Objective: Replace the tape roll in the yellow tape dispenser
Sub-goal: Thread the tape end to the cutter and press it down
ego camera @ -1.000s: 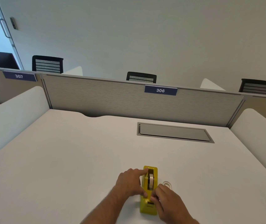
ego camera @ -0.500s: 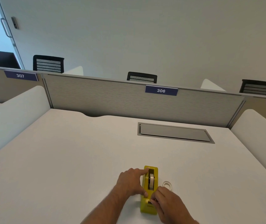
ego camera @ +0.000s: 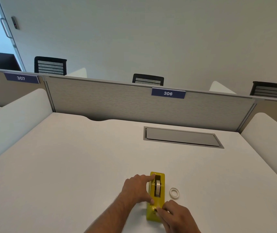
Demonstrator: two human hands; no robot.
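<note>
The yellow tape dispenser (ego camera: 161, 201) lies lengthwise on the white desk (ego camera: 67, 165), near the front edge. A beige tape roll (ego camera: 158, 187) sits upright in its slot. My left hand (ego camera: 137, 189) grips the dispenser from the left, index finger on its far end and thumb on its near side. My right hand (ego camera: 176, 214) has its thumb and fingertips pinched on the dispenser's near cutter end; what lies between them is too small to tell. A thin white tape ring (ego camera: 174, 193) lies flat just right of the dispenser, apart from both hands.
A grey cable hatch (ego camera: 182, 137) is set into the desk at the back right. A grey partition (ego camera: 134, 101) labelled 306 closes the far edge. White side panels (ego camera: 13, 118) flank the desk. Black chair backs show behind the partition.
My right hand has slid toward me along the dispenser to its near end, uncovering the white ring. My left hand and the dispenser have stayed put.
</note>
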